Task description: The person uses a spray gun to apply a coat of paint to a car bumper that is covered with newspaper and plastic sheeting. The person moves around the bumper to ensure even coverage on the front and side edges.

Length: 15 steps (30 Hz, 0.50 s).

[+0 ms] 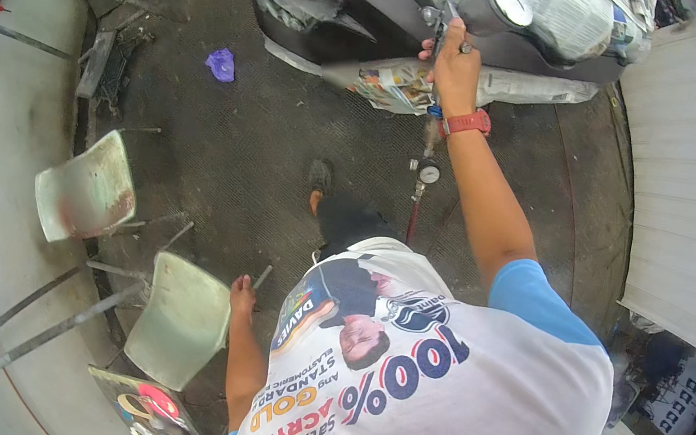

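My right hand is wrapped around the handle of a spray gun, held up in front of a dark grey car bumper. A cup with a white round lid sits on the gun. Below the handle hang a fitting and a round pressure gauge, joined to a red hose. Newspaper masks the car along the bumper's lower edge. Down at my left side, my left hand hangs with its fingers curled, beside a pale green chair; nothing shows in it.
Another stained chair stands at the left, near metal tubes. A board with round lids and tape lies at lower left. Crumpled purple plastic is on the dark floor. A white ribbed panel stands at the right.
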Motion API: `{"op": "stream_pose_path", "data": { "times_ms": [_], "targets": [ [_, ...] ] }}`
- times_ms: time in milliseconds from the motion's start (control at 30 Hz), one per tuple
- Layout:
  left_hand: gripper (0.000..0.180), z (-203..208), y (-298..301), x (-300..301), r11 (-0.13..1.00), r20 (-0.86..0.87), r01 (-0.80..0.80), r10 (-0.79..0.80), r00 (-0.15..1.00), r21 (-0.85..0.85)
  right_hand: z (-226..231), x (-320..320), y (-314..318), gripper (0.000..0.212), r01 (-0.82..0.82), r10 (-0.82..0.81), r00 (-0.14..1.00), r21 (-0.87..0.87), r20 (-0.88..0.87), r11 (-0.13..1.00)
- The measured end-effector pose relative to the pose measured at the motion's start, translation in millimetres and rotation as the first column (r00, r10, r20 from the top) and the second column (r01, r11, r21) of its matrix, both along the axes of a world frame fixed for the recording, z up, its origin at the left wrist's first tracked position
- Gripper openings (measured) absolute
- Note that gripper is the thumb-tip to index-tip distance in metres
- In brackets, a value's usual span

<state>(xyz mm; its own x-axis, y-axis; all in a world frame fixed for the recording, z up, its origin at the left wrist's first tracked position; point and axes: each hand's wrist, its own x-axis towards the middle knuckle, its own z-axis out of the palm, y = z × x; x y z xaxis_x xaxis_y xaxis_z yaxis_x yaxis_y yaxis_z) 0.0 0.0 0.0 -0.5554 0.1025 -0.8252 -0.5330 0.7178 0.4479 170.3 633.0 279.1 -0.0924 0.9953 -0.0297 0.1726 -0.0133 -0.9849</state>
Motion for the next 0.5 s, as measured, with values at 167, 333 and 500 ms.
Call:
{"op": "stream_pose_path", "data": {
  "times_ms": [167,333,500],
  "targets": [
    [0.057,19.1,50.5,-54.8,0.99,-0.184,0.034,-0.008,0.983,0.137,-3.7,-87.3,7.2,0.058,-0.068,0.068,0.998,0.007,0.001,0.998],
    [0.059,14.7,39.0,-129.1,0.994,-0.038,0.049,-0.045,0.998,0.097,-0.6,-203.2,11.1,0.054,-0.124,0.125,0.992,0.035,-0.009,0.992],
    [0.05,-15.8,19.2,-170.0,0.944,-0.2,0.325,-0.31,0.929,0.047,-10.8,-289.9,29.9,0.054,-0.101,0.1,0.995,0.094,0.016,0.99]
  ]
}}
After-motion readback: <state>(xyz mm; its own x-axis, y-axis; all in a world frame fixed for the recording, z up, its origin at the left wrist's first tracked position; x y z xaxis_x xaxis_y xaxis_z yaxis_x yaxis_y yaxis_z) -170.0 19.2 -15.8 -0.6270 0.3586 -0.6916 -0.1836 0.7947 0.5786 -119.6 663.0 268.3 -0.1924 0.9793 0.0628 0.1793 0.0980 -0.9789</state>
